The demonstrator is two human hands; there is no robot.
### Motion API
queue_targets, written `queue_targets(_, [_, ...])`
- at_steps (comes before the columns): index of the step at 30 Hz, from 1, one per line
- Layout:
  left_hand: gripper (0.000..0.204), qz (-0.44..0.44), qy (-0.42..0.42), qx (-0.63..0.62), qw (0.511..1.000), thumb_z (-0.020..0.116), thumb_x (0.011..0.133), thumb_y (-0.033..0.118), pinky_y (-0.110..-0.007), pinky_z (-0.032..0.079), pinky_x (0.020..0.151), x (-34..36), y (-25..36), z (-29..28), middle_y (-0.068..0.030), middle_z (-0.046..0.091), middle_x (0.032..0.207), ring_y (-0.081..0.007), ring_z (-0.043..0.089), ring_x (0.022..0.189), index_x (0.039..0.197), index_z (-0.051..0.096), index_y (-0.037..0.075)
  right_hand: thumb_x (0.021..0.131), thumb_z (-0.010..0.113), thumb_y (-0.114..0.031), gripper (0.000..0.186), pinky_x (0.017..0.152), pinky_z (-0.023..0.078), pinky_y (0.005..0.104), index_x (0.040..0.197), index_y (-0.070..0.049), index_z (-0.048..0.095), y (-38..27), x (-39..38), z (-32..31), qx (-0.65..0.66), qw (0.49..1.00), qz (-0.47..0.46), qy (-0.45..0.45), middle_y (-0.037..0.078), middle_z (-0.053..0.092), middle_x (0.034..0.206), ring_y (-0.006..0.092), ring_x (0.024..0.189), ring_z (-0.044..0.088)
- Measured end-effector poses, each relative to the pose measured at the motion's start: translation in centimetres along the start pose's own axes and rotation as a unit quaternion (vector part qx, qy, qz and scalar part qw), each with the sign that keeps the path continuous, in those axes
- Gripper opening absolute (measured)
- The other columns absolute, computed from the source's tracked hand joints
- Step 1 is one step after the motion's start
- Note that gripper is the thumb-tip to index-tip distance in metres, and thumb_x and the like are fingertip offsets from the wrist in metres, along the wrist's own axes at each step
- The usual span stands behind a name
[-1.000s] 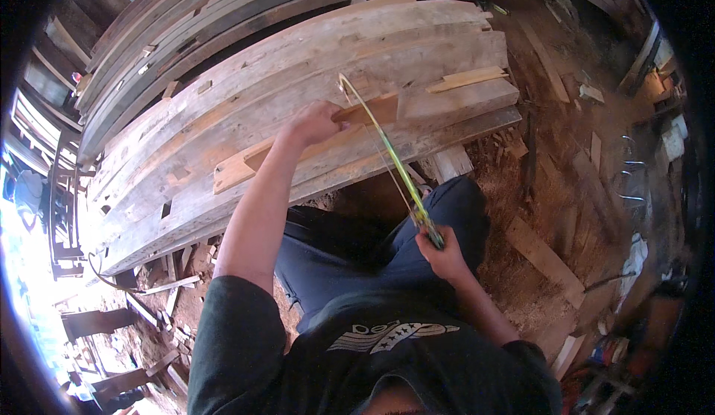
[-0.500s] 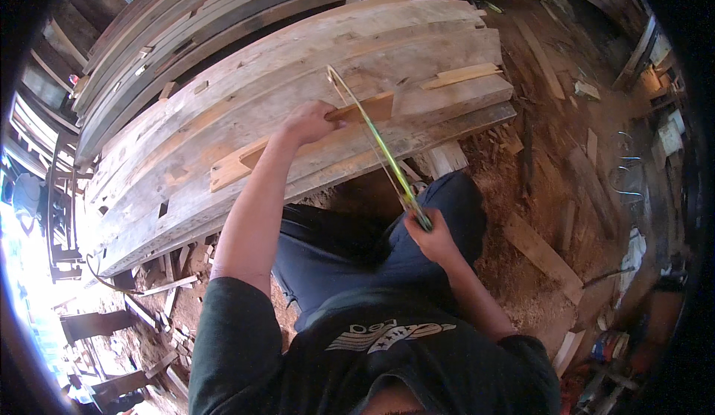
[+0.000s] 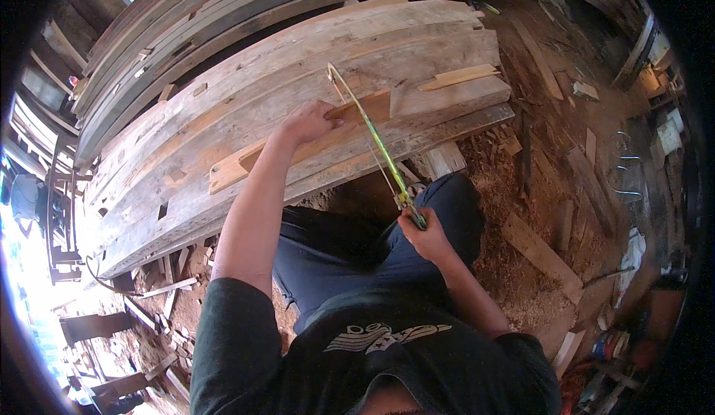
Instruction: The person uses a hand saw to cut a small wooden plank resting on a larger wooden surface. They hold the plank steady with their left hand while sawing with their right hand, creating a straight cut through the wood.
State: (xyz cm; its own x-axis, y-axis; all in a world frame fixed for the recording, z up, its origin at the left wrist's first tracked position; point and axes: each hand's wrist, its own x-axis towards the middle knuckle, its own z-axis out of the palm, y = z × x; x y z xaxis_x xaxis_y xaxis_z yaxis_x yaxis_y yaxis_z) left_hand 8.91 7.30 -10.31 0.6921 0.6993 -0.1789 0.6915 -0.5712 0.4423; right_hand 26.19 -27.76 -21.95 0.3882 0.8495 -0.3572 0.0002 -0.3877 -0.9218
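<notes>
My left hand (image 3: pixel 309 125) grips an orange-brown board (image 3: pixel 370 108) that lies along a weathered stack of thick planks (image 3: pixel 186 139), near its front edge. My right hand (image 3: pixel 421 232) is closed on the handle of a bow saw with a shiny yellow-green frame (image 3: pixel 380 145). The saw's thin blade runs from near the handle up across the board, just to the right of my left hand. A pale wooden strip (image 3: pixel 458 76) lies on the planks to the right. My dark-trousered legs are bent below the saw.
Long timbers (image 3: pixel 216 20) are stacked behind the planks. Sawdust and offcuts such as a flat board (image 3: pixel 540 255) cover the ground to the right. Wood scraps (image 3: pixel 167 299) lie at lower left. Bent metal rods (image 3: pixel 625 158) and a white sheet (image 3: pixel 629 266) are at far right.
My right hand and the saw have moved up and to the left along the cutting line, mostly in the first half second. My left hand stays on the board.
</notes>
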Motion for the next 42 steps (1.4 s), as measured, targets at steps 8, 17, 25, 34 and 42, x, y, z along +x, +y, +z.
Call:
queue_targets(8, [0.043, 0.003, -0.021, 0.007, 1.000, 0.070, 0.094, 0.041, -0.049, 0.052, 0.094, -0.1, 0.4, -0.2, -0.0233, 0.072, 0.114, -0.0402, 0.067, 0.110, 0.125, 0.070, 0.011, 0.093, 0.077, -0.033, 0.049, 0.085, 0.051, 0.0355, 0.119, 0.005, 0.059, -0.7, -2.4, -2.3, -0.012, 0.999, 0.044, -0.026, 0.011, 0.065, 0.101, 0.0182, 0.092, 0.062])
queue_targets(17, [0.042, -0.020, -0.032, -0.022, 0.999, 0.070, 0.093, 0.040, -0.049, 0.050, 0.097, -0.2, 0.5, -0.9, -0.0236, 0.071, 0.115, -0.0405, 0.065, 0.113, 0.124, 0.071, 0.011, 0.093, 0.077, -0.030, 0.040, 0.085, 0.051, 0.0354, 0.114, 0.001, 0.063, 0.3, -3.8, -2.7, -0.008, 0.999, 0.048, -0.019, 0.008, 0.065, 0.096, 0.0178, 0.090, 0.062])
queue_targets(25, [0.044, -0.006, 0.044, 0.022, 0.999, 0.070, 0.093, 0.041, -0.049, 0.050, 0.100, -0.7, 0.3, 0.5, -0.0229, 0.070, 0.120, -0.0411, 0.063, 0.116, 0.125, 0.070, 0.012, 0.093, 0.077, -0.032, 0.043, 0.087, 0.052, 0.0361, 0.114, 0.003, 0.062, -1.6, 2.6, -0.2, 0.024, 0.996, -0.023, -0.077, 0.011, 0.066, 0.103, 0.0190, 0.096, 0.063])
queue_targets(34, [0.040, 0.007, 0.015, 0.007, 1.000, 0.072, 0.092, 0.040, -0.049, 0.052, 0.092, -0.7, 0.0, 0.6, -0.0232, 0.073, 0.106, -0.0405, 0.068, 0.104, 0.116, 0.073, 0.009, 0.093, 0.078, -0.033, 0.045, 0.086, 0.051, 0.0351, 0.113, 0.004, 0.060, 0.1, -2.8, -1.5, -0.050, 0.998, 0.037, -0.010, 0.010, 0.065, 0.101, 0.0185, 0.091, 0.062])
queue_targets(42, [0.042, -0.032, -0.035, -0.035, 0.998, 0.072, 0.092, 0.042, -0.049, 0.052, 0.093, -0.8, 0.6, -0.4, -0.0228, 0.072, 0.109, -0.0407, 0.067, 0.106, 0.116, 0.073, 0.008, 0.093, 0.078, -0.031, 0.044, 0.085, 0.051, 0.0364, 0.114, 0.003, 0.060, 0.1, -2.6, -2.1, -0.030, 0.999, 0.022, -0.014, 0.010, 0.067, 0.099, 0.0200, 0.090, 0.063])
